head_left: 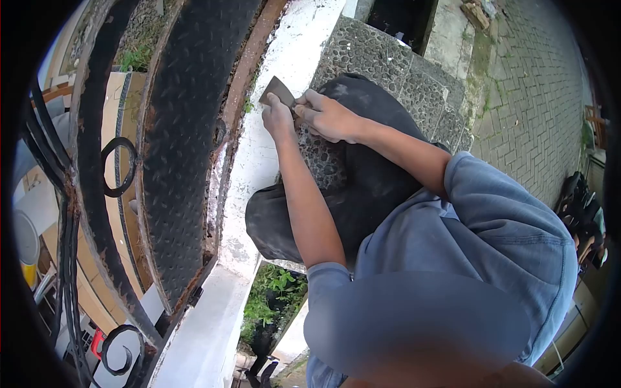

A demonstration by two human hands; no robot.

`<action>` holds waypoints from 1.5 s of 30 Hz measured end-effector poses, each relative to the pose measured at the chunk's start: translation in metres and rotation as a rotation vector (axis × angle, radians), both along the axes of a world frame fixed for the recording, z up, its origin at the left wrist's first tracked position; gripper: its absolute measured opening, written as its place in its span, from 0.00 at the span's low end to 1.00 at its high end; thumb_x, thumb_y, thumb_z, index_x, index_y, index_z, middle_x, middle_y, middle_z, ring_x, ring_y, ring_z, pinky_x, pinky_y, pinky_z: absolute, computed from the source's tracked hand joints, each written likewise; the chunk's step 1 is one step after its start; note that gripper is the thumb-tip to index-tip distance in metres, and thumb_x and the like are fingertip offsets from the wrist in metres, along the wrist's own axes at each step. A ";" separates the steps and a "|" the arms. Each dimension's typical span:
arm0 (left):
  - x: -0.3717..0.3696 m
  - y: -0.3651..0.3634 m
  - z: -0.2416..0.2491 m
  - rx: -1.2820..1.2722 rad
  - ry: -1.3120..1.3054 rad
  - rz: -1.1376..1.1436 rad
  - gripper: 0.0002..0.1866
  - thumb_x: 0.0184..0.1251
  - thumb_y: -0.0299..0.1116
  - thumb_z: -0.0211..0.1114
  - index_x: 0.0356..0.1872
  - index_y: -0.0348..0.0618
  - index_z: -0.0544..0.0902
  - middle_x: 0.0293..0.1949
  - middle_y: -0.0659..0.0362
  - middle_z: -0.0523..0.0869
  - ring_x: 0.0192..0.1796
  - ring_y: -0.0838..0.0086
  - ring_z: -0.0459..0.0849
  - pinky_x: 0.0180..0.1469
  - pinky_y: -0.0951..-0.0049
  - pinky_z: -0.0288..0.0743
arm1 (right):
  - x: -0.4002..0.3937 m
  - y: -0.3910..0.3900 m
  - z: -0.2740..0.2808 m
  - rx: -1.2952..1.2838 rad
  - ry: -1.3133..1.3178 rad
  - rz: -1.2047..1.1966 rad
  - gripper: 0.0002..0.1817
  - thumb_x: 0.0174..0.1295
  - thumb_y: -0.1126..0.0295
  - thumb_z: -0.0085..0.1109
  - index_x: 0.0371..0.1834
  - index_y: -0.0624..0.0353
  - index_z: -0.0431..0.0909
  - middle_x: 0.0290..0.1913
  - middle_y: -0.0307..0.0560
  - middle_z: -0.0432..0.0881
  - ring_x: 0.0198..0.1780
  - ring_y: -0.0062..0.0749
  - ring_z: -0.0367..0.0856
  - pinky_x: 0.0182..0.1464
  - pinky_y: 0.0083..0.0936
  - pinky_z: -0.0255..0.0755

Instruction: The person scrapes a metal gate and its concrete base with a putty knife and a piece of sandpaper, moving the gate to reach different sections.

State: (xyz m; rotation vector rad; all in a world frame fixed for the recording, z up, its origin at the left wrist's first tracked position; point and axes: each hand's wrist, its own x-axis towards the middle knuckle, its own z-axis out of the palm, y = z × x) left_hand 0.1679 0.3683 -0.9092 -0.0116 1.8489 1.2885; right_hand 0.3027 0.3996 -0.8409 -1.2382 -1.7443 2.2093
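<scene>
Scraper [277, 90] sits at the top of the white ledge [259, 161], blade flat against the ledge edge right beside the rusty gate rim [240, 77]. Head view only: left hand [278, 118] is closed round the scraper from below, fingers pressed on the blade. Right hand [326, 116] is just right of the ledge, fingers curled shut on the scraper's handle end, touching the left hand. Both forearms run down-right from the ledge to blue sleeves [491, 220]. Black trousers [362, 174] lie right of the ledge, over the pebble wall face [375, 52]. Left of the ledge: dark checker-plate gate panel [181, 129], rust along its edges, then scroll ironwork [118, 167]. Below the ledge's lower end, green plants [275, 291]. Far right of the ledge, brick paving [537, 97]. Blade edge contact with the ledge surface too small to confirm.
</scene>
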 end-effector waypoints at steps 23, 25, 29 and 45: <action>-0.090 -0.181 0.011 -0.638 1.073 -0.702 0.38 0.71 0.42 0.58 0.71 0.23 0.58 0.72 0.32 0.60 0.73 0.45 0.64 0.74 0.59 0.60 | -0.046 0.034 -0.049 1.622 -0.258 0.474 0.25 0.67 0.68 0.52 0.68 0.51 0.71 0.40 0.55 0.80 0.32 0.46 0.86 0.28 0.35 0.80; -0.090 -0.187 0.009 -0.646 1.073 -0.662 0.39 0.70 0.43 0.58 0.72 0.23 0.57 0.73 0.33 0.58 0.74 0.46 0.61 0.74 0.60 0.58 | -0.042 0.011 -0.041 1.652 -0.106 0.714 0.25 0.66 0.68 0.52 0.69 0.50 0.71 0.40 0.55 0.80 0.36 0.46 0.86 0.30 0.34 0.81; -0.096 -0.196 -0.013 -0.654 1.133 -0.670 0.42 0.70 0.46 0.58 0.74 0.26 0.52 0.77 0.36 0.50 0.79 0.48 0.50 0.77 0.61 0.52 | -0.047 0.027 -0.058 1.611 -0.227 0.522 0.26 0.67 0.70 0.50 0.70 0.51 0.69 0.42 0.55 0.80 0.36 0.45 0.87 0.34 0.35 0.82; -0.100 -0.198 -0.018 -0.564 1.053 -0.665 0.42 0.68 0.39 0.59 0.77 0.35 0.48 0.79 0.41 0.43 0.80 0.48 0.43 0.76 0.41 0.45 | -0.049 0.012 -0.052 0.753 -0.052 0.027 0.30 0.64 0.70 0.57 0.72 0.44 0.70 0.38 0.51 0.80 0.33 0.33 0.80 0.43 0.30 0.77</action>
